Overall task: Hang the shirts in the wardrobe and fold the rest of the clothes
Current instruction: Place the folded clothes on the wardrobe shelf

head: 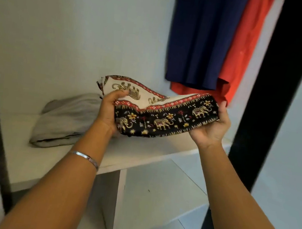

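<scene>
L hand (110,108) + R hand (215,124) each grip an end of folded elephant-print cloth (162,114), held just above shelf (141,151); long axis L-R (grey folded garment (63,121) lies left, nearer L hand).

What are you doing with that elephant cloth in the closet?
A person is holding a folded elephant-print cloth with both hands, the left hand at one end and the right hand at the other, just above the white wardrobe shelf. A folded grey garment already lies on that shelf to the left. Behind, a navy shirt and an orange shirt hang side by side.
</scene>
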Demonstrator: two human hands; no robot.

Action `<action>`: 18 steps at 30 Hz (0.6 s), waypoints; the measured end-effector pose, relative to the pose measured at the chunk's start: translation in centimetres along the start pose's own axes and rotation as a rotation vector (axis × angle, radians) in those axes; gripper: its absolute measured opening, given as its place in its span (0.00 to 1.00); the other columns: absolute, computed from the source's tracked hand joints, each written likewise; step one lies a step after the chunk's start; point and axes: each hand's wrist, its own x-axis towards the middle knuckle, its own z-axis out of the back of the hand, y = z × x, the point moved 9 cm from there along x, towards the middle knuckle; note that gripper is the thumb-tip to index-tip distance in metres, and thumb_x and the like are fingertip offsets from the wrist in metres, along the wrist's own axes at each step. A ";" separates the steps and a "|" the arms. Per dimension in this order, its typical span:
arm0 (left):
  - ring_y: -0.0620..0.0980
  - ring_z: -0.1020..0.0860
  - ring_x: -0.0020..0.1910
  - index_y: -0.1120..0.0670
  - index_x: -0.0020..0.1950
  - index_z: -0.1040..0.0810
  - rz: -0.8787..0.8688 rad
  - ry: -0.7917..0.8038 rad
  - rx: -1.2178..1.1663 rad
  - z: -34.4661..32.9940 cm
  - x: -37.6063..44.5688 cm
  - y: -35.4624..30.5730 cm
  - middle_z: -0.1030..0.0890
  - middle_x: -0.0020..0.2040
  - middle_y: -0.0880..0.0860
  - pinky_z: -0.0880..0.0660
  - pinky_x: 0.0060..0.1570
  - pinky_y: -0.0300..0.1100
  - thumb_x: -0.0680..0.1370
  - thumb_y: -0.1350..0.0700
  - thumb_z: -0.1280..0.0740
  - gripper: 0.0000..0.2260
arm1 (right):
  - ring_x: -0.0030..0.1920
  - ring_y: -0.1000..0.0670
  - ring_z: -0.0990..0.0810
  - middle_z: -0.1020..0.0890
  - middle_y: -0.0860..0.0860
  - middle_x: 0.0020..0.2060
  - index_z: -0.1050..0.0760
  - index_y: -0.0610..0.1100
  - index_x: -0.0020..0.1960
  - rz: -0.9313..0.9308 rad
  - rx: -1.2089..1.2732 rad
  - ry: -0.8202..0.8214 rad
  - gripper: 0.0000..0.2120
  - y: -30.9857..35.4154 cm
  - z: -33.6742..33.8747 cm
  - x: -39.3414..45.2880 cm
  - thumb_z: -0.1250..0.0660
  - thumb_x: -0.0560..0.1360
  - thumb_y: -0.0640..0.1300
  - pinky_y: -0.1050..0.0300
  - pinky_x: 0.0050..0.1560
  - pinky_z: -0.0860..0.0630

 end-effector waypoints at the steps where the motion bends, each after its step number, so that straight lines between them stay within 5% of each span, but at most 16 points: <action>1: 0.57 0.17 0.44 0.58 0.55 0.24 -0.043 -0.037 0.012 0.5 1.0 -1.2 0.16 0.44 0.56 0.19 0.42 0.51 0.74 0.57 0.36 0.11 | 0.58 0.41 0.23 0.21 0.43 0.54 0.23 0.41 0.55 -0.047 0.016 0.029 0.22 -0.7 -0.2 1.9 0.37 0.74 0.59 0.42 0.68 0.34; 8: 0.57 0.17 0.48 0.56 0.58 0.23 -0.193 -0.253 0.254 5.7 5.6 -9.8 0.16 0.49 0.56 0.21 0.50 0.53 0.69 0.54 0.33 0.17 | 0.54 0.42 0.24 0.21 0.42 0.50 0.24 0.40 0.54 -0.342 0.000 0.097 0.15 -9.4 -3.0 11.9 0.32 0.70 0.46 0.42 0.70 0.36; 12: 0.57 0.17 0.46 0.57 0.57 0.21 -0.223 -0.484 0.507 11.0 8.0 -14.1 0.17 0.52 0.59 0.21 0.45 0.46 0.72 0.56 0.29 0.15 | 0.51 0.43 0.21 0.20 0.40 0.51 0.27 0.37 0.60 -0.476 -0.074 -0.001 0.16 -15.2 -3.5 15.8 0.38 0.73 0.36 0.45 0.55 0.24; 15: 0.61 0.22 0.58 0.61 0.67 0.28 -0.113 -0.862 1.224 16.5 8.1 -16.4 0.21 0.61 0.62 0.24 0.51 0.46 0.70 0.56 0.23 0.28 | 0.48 0.41 0.19 0.20 0.37 0.51 0.28 0.33 0.60 -0.606 -0.469 -0.165 0.15 -19.1 0.5 16.8 0.43 0.74 0.31 0.45 0.42 0.20; 18: 0.65 0.29 0.66 0.62 0.75 0.44 0.054 -1.050 1.673 18.1 7.3 -15.4 0.28 0.67 0.65 0.28 0.60 0.54 0.72 0.53 0.25 0.40 | 0.60 0.40 0.24 0.28 0.38 0.64 0.38 0.35 0.71 -0.564 -1.144 -0.138 0.29 -18.9 3.2 17.3 0.34 0.73 0.38 0.49 0.57 0.23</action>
